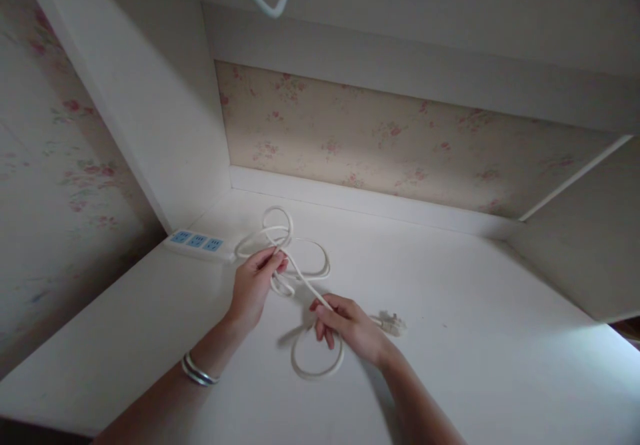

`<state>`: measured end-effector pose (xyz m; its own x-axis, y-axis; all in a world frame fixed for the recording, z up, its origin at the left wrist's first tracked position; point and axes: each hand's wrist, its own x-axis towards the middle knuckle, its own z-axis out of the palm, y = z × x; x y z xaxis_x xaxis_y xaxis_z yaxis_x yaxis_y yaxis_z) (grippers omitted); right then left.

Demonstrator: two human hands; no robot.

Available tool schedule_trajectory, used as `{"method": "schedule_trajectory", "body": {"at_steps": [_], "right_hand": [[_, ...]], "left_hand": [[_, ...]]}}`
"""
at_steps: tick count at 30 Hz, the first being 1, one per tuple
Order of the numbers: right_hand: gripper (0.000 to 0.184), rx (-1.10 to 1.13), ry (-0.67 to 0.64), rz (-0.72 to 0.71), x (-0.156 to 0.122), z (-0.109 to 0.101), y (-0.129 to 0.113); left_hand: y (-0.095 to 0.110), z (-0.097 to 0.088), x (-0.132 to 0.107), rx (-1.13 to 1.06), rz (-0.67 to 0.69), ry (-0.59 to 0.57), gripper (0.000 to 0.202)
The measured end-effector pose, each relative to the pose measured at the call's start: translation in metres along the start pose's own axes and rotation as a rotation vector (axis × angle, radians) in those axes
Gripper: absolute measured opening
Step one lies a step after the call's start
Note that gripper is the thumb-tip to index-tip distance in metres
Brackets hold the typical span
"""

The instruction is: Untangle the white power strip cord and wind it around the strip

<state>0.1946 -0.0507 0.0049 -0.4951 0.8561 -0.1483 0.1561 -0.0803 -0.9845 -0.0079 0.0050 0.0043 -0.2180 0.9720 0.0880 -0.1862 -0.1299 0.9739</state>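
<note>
While both hands are up on the cord (306,281), the L hand (254,284) has thumb + fingers pinched on it at the bunched loops, and the R hand (350,326) is clamped on it nearer the camera, w/ a fairly straight run betw. the two. Cord = off-white, over the middle of the worktop (465,352); loops sit beyond and beside the L hand, one more loop is under the R hand (can't tell if it touches the surface). Plug (394,325) is just right of the R hand, seems to rest on the worktop.

Handling (judgement): cord prob. light, bendy, bit springy, keeps its curls; smooth jacket may slide thru a loose pinch. Not fragile, but sharp kinks prob. bad. Best hold: thumb + fingertips on a single strand; for the plug, the moulded body, not the prongs. Power strip (194,244) prob. heavier + rigid, might drag if cord's pulled hard; grip by its long sides.

Around: strip lies at L near the side panel (160,125), three blue socket faces up; cord seems to come off its R end, join unclear. Floral wallpaper (350,132) at back. Bent pale rod (273,12) overhead, well apart from hands. Main obstacle = cord's own crossing loops; panel limits room past strip.
</note>
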Motion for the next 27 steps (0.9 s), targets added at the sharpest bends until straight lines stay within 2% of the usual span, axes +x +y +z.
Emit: {"method": "schedule_trajectory", "body": {"at_steps": [2,5,7,8,11,13,14,18,21,23,27], "right_hand": [[0.051,-0.048,-0.102,-0.004,-0.008,-0.006,-0.008],[0.061,-0.324,-0.213,-0.1,-0.015,-0.011,-0.014],[0.073,-0.543,-0.211,-0.182,-0.015,-0.01,-0.012],[0.072,-0.621,-0.187,-0.215,-0.013,-0.009,-0.009],[0.04,-0.768,-0.055,-0.251,-0.007,-0.008,0.002],[0.02,-0.875,0.063,-0.214,-0.004,-0.012,0.007],[0.017,-0.933,0.127,-0.174,-0.003,-0.016,0.008],[0.021,-1.11,0.425,0.078,-0.003,-0.04,0.012],[0.025,-1.172,0.669,0.267,-0.005,-0.057,0.017],[0.027,-1.196,0.746,0.312,-0.006,-0.063,0.02],[0.028,-1.226,0.774,0.286,-0.006,-0.061,0.023]], "left_hand": [[0.001,-0.004,0.007,-0.106,0.007,0.087,0.023],[0.004,-0.009,0.013,-0.249,0.014,0.135,0.018],[0.005,-0.01,0.013,-0.283,-0.015,0.143,0.018],[0.005,-0.01,0.012,-0.279,-0.036,0.142,0.02],[0.005,-0.009,0.01,-0.229,-0.085,0.091,0.023],[0.007,-0.008,0.008,-0.226,-0.117,0.049,0.023],[0.008,-0.008,0.007,-0.237,-0.142,0.036,0.022],[0.01,-0.008,0.006,-0.284,-0.27,-0.014,0.02],[0.008,-0.008,0.005,-0.261,-0.36,-0.131,0.019],[0.004,-0.007,0.004,-0.207,-0.357,-0.173,0.02],[-0.002,-0.005,0.001,0.037,-0.195,-0.138,0.029]]}}
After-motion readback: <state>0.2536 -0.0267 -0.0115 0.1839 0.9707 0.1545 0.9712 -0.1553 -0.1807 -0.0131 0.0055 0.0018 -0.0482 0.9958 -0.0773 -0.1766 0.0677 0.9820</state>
